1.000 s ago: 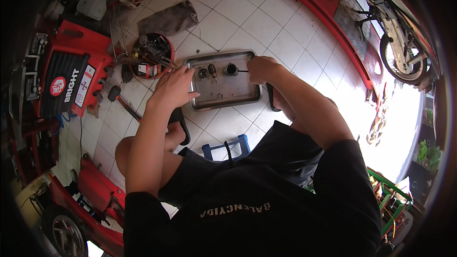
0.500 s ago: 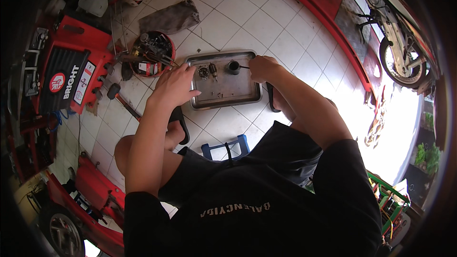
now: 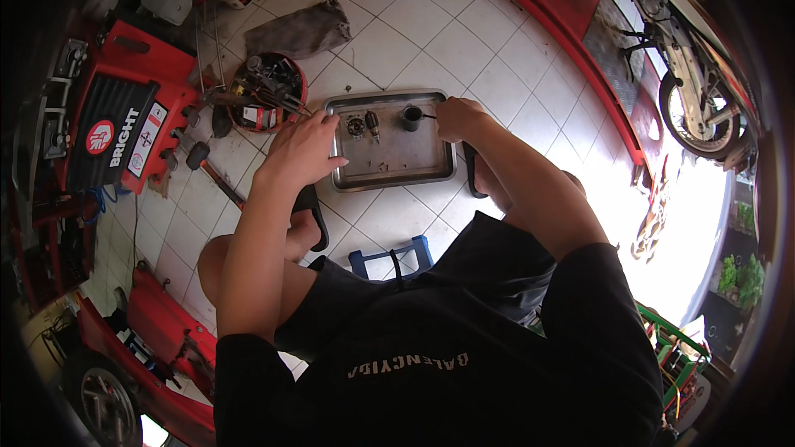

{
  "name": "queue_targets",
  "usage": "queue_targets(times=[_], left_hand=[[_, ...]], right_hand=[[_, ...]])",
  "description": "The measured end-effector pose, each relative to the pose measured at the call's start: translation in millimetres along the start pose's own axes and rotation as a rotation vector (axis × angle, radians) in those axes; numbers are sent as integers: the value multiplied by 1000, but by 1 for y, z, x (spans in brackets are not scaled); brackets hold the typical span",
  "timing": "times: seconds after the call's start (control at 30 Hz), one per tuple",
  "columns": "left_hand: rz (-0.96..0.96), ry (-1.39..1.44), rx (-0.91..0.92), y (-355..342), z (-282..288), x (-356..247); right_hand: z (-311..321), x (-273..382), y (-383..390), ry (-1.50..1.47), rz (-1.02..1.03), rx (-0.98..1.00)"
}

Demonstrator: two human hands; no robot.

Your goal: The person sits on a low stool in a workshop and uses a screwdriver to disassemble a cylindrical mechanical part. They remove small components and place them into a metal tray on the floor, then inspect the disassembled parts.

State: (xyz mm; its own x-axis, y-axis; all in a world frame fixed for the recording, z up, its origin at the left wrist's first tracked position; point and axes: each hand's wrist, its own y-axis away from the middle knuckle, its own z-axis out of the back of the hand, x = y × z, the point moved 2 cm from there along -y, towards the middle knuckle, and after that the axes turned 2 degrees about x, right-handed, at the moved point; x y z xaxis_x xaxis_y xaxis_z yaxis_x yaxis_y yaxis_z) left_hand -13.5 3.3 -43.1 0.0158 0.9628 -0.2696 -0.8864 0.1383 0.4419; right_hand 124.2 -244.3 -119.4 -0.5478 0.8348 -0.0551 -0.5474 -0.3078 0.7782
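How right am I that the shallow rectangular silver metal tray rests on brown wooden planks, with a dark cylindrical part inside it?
Only the planks are wrong: the head view shows the shallow silver metal tray resting on a white tiled floor, with the dark cylindrical part inside it.

The tray (image 3: 418, 156) is smooth, shiny metal; the cylindrical part (image 3: 411, 122) looks dull, metallic; the floor tiles (image 3: 385, 43) are smooth, faintly glossy; the rag (image 3: 300, 30) is matt cloth.

White tile floor (image 3: 406, 41)
Metal tray (image 3: 418, 151) in the upper middle, dirty cloth (image 3: 298, 30) near the top, hammer (image 3: 221, 183) at the left.
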Motion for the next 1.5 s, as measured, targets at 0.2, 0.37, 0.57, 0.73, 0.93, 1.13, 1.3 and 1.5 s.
queue_targets(times=[0.2, 0.37, 0.57, 0.73, 0.93, 1.13, 1.3, 1.5], left_hand=[[19, 25, -7, 4, 1, 2], [14, 4, -17, 4, -1, 6], [18, 19, -6, 4, 1, 4], [20, 23, -5, 4, 1, 4], [13, 11, -10, 3, 1, 2], [11, 4, -15, 3, 1, 3], [31, 18, 41, -1, 5, -2], [23, 28, 20, 0, 7, -4]], right_hand=[[-4, -7, -8, -40, -36, -24], [-9, -10, -13, -36, -48, -34], [-8, -12, -14, -39, -57, -32], [-8, -12, -16, -35, -60, -42], [-9, -13, -14, -41, -45, -38], [-2, -9, -3, -56, -1, -46], [-2, -11, 0, -41, -8, -26], [-4, -11, 3, -65, -3, -30]])
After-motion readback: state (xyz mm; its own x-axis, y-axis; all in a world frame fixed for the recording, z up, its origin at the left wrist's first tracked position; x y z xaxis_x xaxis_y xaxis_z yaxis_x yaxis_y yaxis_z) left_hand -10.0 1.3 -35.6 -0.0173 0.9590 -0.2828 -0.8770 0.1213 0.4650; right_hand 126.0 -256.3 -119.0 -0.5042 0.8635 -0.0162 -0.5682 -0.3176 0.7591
